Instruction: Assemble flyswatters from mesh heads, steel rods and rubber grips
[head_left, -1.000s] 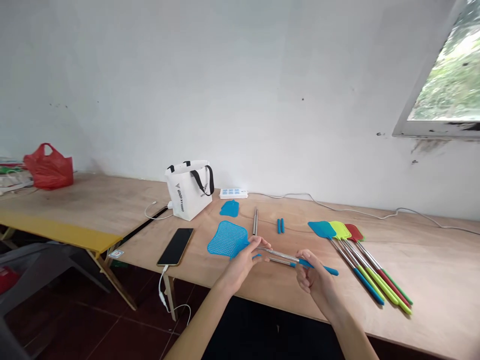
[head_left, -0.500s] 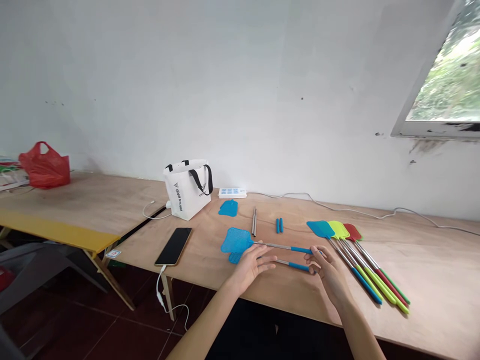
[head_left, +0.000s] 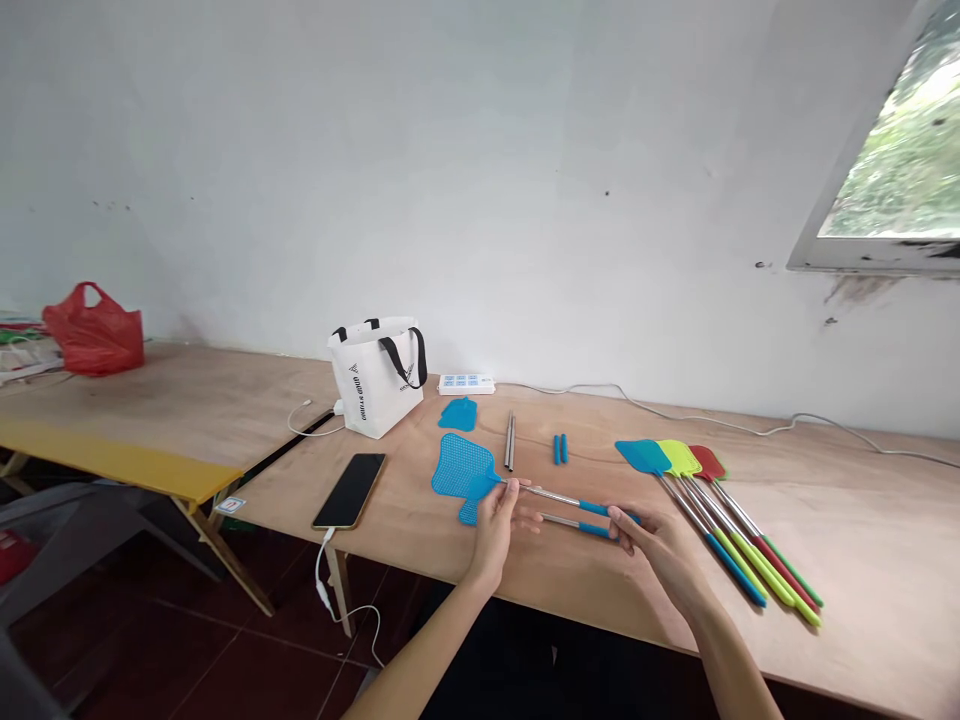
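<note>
A blue fly swatter (head_left: 463, 468) with a telescopic metal rod and a blue grip is held just above the plywood table (head_left: 862, 540). My left hand (head_left: 501, 518) pinches the rod next to the mesh head. My right hand (head_left: 651, 540) grips the blue handle end. A second blue swatter (head_left: 577, 524) lies on the table right under it, its head mostly hidden behind my left hand. To the right lie three finished swatters, blue (head_left: 643, 457), lime (head_left: 681, 458) and red (head_left: 707, 463), side by side.
A loose blue swatter head (head_left: 458, 414), two metal rods (head_left: 510, 441) and two blue grips (head_left: 560, 448) lie farther back. A white tote bag (head_left: 377, 376), a phone on a cable (head_left: 350, 490), a power strip (head_left: 466, 384) and a red plastic bag (head_left: 94, 334) are to the left.
The held swatter was lowered toward the table and its rod shortened, then it lifted slightly again. My right hand has slid along to the blue grip; my left stays at the head end.
</note>
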